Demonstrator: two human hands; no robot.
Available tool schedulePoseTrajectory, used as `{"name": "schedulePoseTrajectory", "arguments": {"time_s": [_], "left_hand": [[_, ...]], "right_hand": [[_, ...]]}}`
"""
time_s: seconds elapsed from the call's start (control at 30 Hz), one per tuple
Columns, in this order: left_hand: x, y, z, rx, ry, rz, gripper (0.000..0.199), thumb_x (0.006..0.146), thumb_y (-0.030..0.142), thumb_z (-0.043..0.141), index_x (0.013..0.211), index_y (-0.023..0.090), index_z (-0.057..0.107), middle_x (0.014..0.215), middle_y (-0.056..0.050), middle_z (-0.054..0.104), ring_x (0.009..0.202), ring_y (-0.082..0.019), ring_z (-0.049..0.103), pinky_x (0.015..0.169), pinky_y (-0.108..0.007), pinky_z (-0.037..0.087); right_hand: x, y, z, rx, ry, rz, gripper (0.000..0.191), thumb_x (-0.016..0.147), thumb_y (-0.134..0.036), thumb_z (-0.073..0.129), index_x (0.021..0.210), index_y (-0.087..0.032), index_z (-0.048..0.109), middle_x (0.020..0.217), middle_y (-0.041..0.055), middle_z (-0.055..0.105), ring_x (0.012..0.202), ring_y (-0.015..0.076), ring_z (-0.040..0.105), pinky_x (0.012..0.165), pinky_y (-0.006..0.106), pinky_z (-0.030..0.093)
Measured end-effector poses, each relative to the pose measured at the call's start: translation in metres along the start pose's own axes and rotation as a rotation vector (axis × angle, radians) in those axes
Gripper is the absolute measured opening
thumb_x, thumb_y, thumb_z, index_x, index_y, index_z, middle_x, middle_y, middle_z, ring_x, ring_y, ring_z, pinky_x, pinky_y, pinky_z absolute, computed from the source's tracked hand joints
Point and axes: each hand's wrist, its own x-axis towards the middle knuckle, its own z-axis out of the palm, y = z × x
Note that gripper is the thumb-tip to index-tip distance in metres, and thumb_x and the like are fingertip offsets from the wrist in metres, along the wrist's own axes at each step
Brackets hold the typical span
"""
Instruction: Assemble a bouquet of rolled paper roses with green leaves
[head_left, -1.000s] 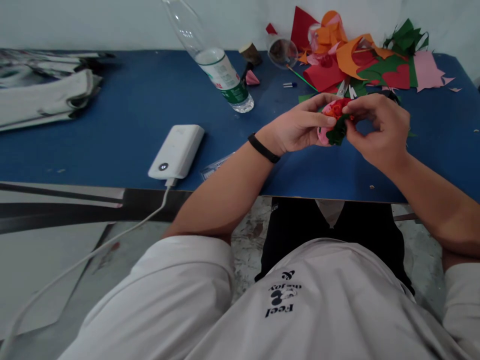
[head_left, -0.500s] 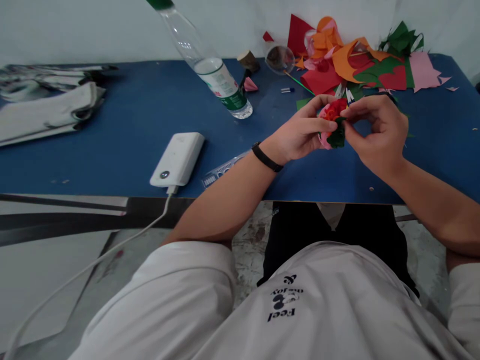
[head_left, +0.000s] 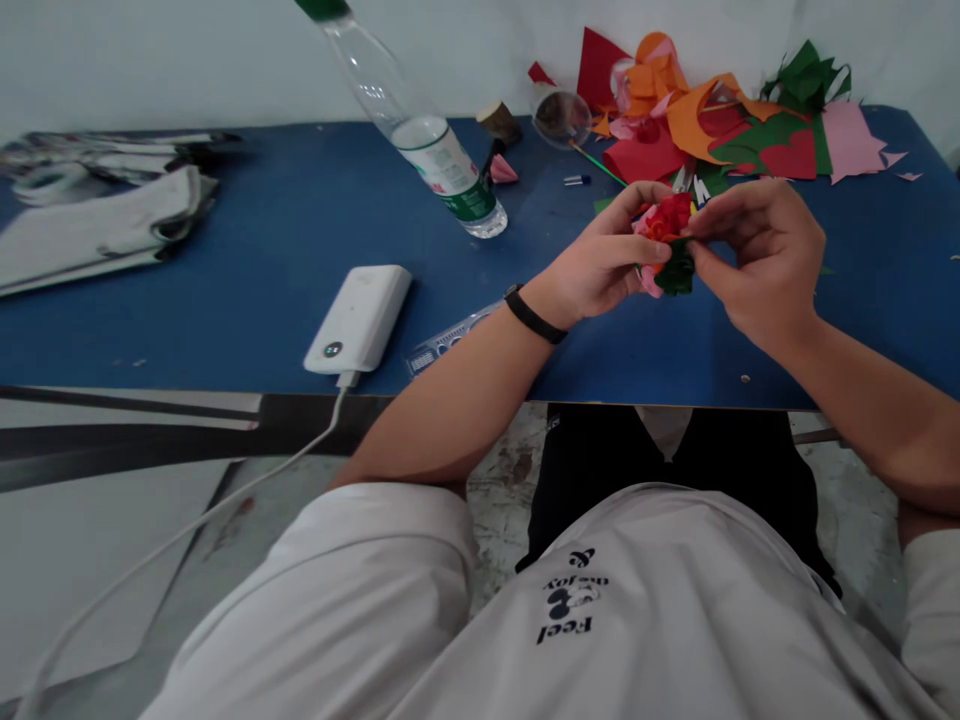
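Observation:
Above the blue table, a small paper flower (head_left: 667, 220) in red, pink and orange is gripped in my left hand (head_left: 604, 260), thumb in front and fingers behind. Dark green paper (head_left: 679, 270) sticks out at its lower right side. At that side, my right hand (head_left: 765, 255) pinches thumb and forefinger together at the flower's edge, on what looks like the green paper. Its other fingers are curled. The fingertips hide exactly what the right hand grips.
Colored paper scraps (head_left: 712, 130) are heaped at the back right, beside a clear cup (head_left: 561, 118) and a wooden piece (head_left: 498, 122). A tall plastic bottle (head_left: 442, 170) stands left of my hands. Nearer lie a cabled power bank (head_left: 358, 320) and a clear ruler (head_left: 450, 338). Folded cloth (head_left: 97, 225) lies far left.
My right hand has turned slightly, its fingers lifting a little and spreading over the flower's edge. The left hand keeps its grip almost unmoved.

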Motion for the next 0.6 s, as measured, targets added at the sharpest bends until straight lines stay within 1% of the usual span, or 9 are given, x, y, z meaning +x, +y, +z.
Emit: {"name": "schedulePoseTrajectory", "arguments": {"time_s": [0.1,0.2,0.3,0.47,0.53,0.6], "left_hand": [[-0.004,0.004,0.004,0.03,0.023,0.001,0.075,0.079,0.019,0.099,0.146,0.033,0.067,0.1,0.007,0.079,0.061,-0.009,0.074,0.058,-0.022,0.061],[-0.008,0.009,0.009,0.03,0.028,0.007,0.075,0.083,0.019,0.097,0.149,0.033,0.065,0.094,0.009,0.077,0.057,-0.007,0.069,0.058,-0.023,0.061],[-0.009,0.012,0.013,0.028,0.016,0.008,0.069,0.085,0.017,0.094,0.145,0.03,0.064,0.089,0.01,0.076,0.053,-0.006,0.066,0.055,-0.023,0.06],[-0.008,0.013,0.016,0.022,0.029,0.003,0.07,0.087,0.016,0.091,0.149,0.03,0.062,0.088,0.012,0.077,0.054,-0.005,0.068,0.053,-0.02,0.057],[-0.008,0.012,0.016,0.029,0.023,0.008,0.069,0.087,0.016,0.091,0.148,0.029,0.062,0.086,0.012,0.076,0.054,-0.005,0.068,0.054,-0.02,0.057],[-0.009,0.011,0.016,0.04,0.014,0.018,0.069,0.086,0.016,0.093,0.147,0.029,0.063,0.086,0.011,0.077,0.055,-0.006,0.067,0.055,-0.021,0.057]], "right_hand": [[-0.001,-0.002,-0.002,-0.042,-0.013,0.043,0.021,0.103,-0.043,0.084,0.121,-0.036,0.074,0.113,0.0043,0.09,0.101,0.029,0.089,0.092,0.051,0.081],[0.0,-0.008,-0.003,-0.073,-0.031,0.07,0.015,0.102,-0.037,0.085,0.116,-0.036,0.08,0.112,0.0038,0.092,0.101,0.029,0.089,0.094,0.05,0.082],[0.002,-0.015,-0.006,-0.117,-0.046,0.061,0.009,0.104,-0.032,0.084,0.111,-0.037,0.083,0.109,0.0026,0.092,0.098,0.0291,0.088,0.093,0.05,0.081],[0.005,-0.018,-0.009,-0.084,-0.07,-0.059,0.006,0.105,-0.033,0.083,0.108,-0.039,0.082,0.1,0.0003,0.089,0.086,0.0294,0.086,0.083,0.052,0.078],[0.006,-0.019,-0.011,-0.136,-0.097,-0.07,0.006,0.106,-0.032,0.08,0.107,-0.038,0.081,0.1,0.0009,0.089,0.088,0.0301,0.086,0.087,0.053,0.077],[0.006,-0.021,-0.012,-0.195,-0.123,-0.024,0.009,0.108,-0.029,0.079,0.105,-0.038,0.08,0.102,0.0021,0.088,0.091,0.0303,0.085,0.091,0.053,0.076]]}}
